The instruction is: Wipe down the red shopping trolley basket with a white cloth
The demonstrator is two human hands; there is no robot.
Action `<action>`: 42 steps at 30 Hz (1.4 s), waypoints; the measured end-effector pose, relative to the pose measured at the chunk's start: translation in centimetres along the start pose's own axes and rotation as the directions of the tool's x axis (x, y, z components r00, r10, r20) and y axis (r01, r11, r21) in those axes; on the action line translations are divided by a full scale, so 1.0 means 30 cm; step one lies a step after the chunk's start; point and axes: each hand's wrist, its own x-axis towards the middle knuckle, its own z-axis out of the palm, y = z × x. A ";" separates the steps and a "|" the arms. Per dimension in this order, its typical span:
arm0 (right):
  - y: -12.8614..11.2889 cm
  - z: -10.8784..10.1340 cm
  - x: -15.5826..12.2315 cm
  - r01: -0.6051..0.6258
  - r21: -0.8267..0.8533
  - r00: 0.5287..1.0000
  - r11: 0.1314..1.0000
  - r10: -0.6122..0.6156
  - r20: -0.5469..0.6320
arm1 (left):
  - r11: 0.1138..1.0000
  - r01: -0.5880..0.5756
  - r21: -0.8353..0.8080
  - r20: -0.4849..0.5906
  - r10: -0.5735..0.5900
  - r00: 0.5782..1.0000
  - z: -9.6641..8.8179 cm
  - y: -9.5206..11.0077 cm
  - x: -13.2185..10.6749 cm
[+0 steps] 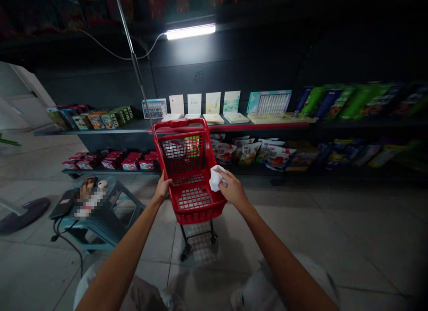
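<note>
In front of me stands a small red shopping cart [197, 215] with a plastic mesh basket and a black wheeled frame. My left hand [162, 187] is closed around the left rim of the basket. A crumpled white cloth or tissue [216, 177] is pinched in my right hand [233, 189], at the basket's right rim. Whether the cloth presses on the rim I cannot tell. A thin metal pole [133, 61] rises behind the cart's handle, on its left side.
Shelves [127, 126] behind the cart hold boxes, booklets and snack bags [249, 153]. To the left, a blue-grey stool [110, 222] carries a dark device with cables. Beside it is a round stand base [25, 215]. A tube light [190, 31] shines above.
</note>
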 end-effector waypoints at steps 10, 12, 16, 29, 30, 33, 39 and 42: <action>0.005 -0.002 0.073 -0.005 0.035 0.998 0.999 0.008 -0.068 | 0.955 0.033 0.295 0.107 -0.068 0.992 -0.025 0.069 0.046; 0.016 -0.010 0.089 -0.011 0.051 0.996 0.999 0.015 -0.090 | 0.899 0.023 0.436 0.105 -0.077 0.992 -0.029 0.076 0.055; 0.027 -0.027 0.107 -0.035 0.069 0.987 0.997 0.046 -0.156 | 0.704 0.037 0.709 0.092 -0.144 0.985 -0.034 0.092 0.084; 0.008 -0.078 0.071 -0.060 0.001 0.981 0.998 0.059 -0.187 | 0.602 0.038 0.797 0.039 -0.113 0.993 0.087 0.128 0.318; 0.007 -0.077 0.070 -0.059 -0.002 0.980 0.998 0.057 -0.191 | 0.612 0.012 0.791 0.059 -0.096 0.994 0.090 0.125 0.337; -0.004 -0.079 0.070 -0.026 -0.040 0.978 0.999 0.018 -0.209 | 0.625 -0.040 0.780 0.097 -0.058 0.994 0.095 0.113 0.362; -0.101 -0.098 0.129 0.121 -0.061 0.949 0.991 -0.134 -0.286 | 0.641 -0.003 0.768 0.054 -0.060 0.997 0.111 0.101 0.320; -0.173 -0.051 0.221 0.156 -0.045 0.962 0.987 -0.162 -0.219 | 0.642 0.050 0.765 0.008 -0.087 0.996 0.124 0.108 0.290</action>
